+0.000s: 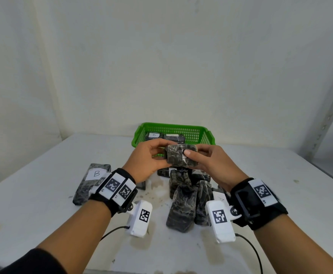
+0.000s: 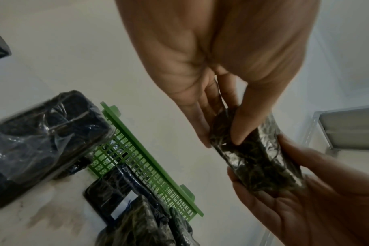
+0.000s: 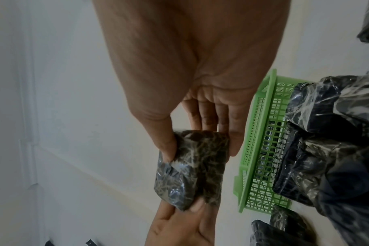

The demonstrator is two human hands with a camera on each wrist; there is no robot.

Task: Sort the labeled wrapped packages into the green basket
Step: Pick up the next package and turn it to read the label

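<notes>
Both hands hold one dark wrapped package (image 1: pixel 181 158) in the air above the table, in front of the green basket (image 1: pixel 197 133). My left hand (image 1: pixel 151 157) pinches its left end, thumb on the near side; in the left wrist view the package (image 2: pixel 257 159) sits between thumb and fingers. My right hand (image 1: pixel 203 159) grips its right end with the thumb pressed on the front; in the right wrist view the package (image 3: pixel 192 166) shows no label. The basket holds two wrapped packages, one labelled B (image 1: pixel 153 135).
A heap of several dark wrapped packages (image 1: pixel 187 196) lies on the white table (image 1: pixel 43 214) under my hands. A package labelled B (image 1: pixel 92 178) lies at the left, partly behind my left wrist. A metal shelf post (image 1: pixel 331 111) rises at the right, against the wall.
</notes>
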